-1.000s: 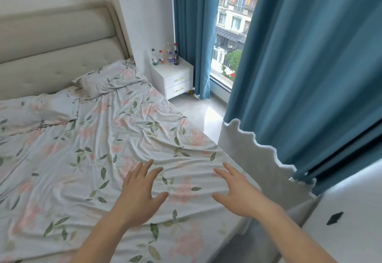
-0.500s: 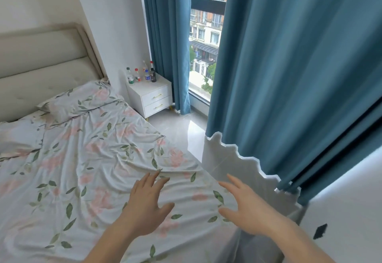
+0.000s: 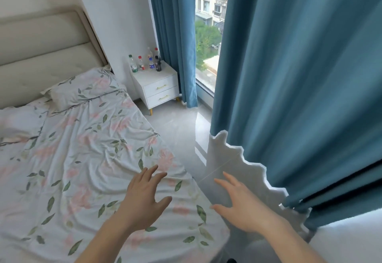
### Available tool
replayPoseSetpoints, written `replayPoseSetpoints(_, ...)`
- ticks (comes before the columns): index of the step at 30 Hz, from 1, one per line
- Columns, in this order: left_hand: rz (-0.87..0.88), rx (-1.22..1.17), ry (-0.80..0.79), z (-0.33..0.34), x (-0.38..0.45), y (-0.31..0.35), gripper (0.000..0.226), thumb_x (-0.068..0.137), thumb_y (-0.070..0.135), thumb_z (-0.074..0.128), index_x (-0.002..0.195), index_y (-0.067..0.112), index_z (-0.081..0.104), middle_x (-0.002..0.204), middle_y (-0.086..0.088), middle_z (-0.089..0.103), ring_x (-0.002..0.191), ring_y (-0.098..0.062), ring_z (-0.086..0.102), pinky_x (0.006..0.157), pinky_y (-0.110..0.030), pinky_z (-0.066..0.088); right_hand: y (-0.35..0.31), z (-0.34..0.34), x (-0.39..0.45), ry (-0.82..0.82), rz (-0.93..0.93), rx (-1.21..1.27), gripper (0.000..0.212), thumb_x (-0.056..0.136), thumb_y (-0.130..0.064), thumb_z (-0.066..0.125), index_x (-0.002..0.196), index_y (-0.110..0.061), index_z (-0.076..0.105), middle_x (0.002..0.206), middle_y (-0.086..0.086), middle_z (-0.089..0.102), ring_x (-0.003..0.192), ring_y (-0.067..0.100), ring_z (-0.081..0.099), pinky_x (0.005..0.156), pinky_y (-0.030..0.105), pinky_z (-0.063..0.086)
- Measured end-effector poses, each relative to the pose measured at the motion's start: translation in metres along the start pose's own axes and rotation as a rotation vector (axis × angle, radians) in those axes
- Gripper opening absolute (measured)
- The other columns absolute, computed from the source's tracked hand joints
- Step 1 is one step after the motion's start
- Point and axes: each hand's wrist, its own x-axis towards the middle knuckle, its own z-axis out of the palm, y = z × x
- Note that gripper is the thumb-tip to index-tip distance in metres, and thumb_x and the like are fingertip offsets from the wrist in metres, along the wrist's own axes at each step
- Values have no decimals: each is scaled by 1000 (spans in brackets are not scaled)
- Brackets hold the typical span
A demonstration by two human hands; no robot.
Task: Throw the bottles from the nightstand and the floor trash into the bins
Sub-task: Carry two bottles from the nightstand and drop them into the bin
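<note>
At the bottom of the frame, the left hand [image 3: 142, 196] and the right hand [image 3: 241, 207] float over the bed [image 3: 62, 159], fingers spread apart, holding nothing. Far off, near the upper middle, the bottles [image 3: 145, 62] stand up on the white nightstand [image 3: 159, 86] beside the blue curtain [image 3: 175, 35]. They look light, smooth and maybe slippery. Grab each one around its middle.

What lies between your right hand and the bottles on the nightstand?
In the head view, bare grey floor runs from the right hand to the nightstand holding the bottles, beside the bed's edge.
</note>
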Motion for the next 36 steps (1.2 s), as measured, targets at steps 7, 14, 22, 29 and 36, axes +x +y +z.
replayPoseSetpoints(7, -118, -82, 131, -3, 27, 75, 67, 94, 62, 56, 153, 43, 30, 168, 14, 10, 156, -17, 7, 127, -39, 12, 42, -96, 39, -52, -91, -127, 74, 95, -53, 59, 159, -43, 23, 170, -17, 1, 155, 9, 13, 120, 26, 22)
replayPoseSetpoints(14, -123, -63, 150, 1, 47, 105, 70, 89, 70, 46, 152, 46, 29, 168, 17, 7, 157, -16, 3, 126, -38, 10, 48, -141, 59, -3, -192, -150, 71, 96, -54, 58, 157, -47, 22, 167, -26, -1, 155, 3, 11, 110, 25, 27)
replayPoseSetpoints(22, -167, -76, 179, 16, 122, 171, 65, 92, 60, 57, 150, 43, 34, 168, 14, 10, 156, -15, 8, 126, -36, 12, 124, -199, 106, -16, -240, -160, 74, 85, -71, 55, 151, -59, 23, 150, -46, -4, 153, 11, 15, 118, 47, 35)
replayPoseSetpoints(29, -211, -131, 255, 10, 221, 257, 67, 91, 59, 59, 151, 42, 36, 168, 12, 12, 155, -17, 12, 126, -38, 15, 183, -307, 152, -29, -261, -186, 72, 93, -55, 60, 156, -46, 25, 166, -28, -1, 154, 5, 18, 122, 30, 27)
replayPoseSetpoints(36, -309, -145, 333, -4, 256, 284, 65, 92, 58, 59, 151, 43, 35, 168, 17, 8, 156, -13, 5, 125, -36, 13, 187, -365, 210, -102, -332, -226, 71, 96, -53, 57, 157, -47, 21, 166, -28, -3, 155, 4, 7, 124, 32, 22)
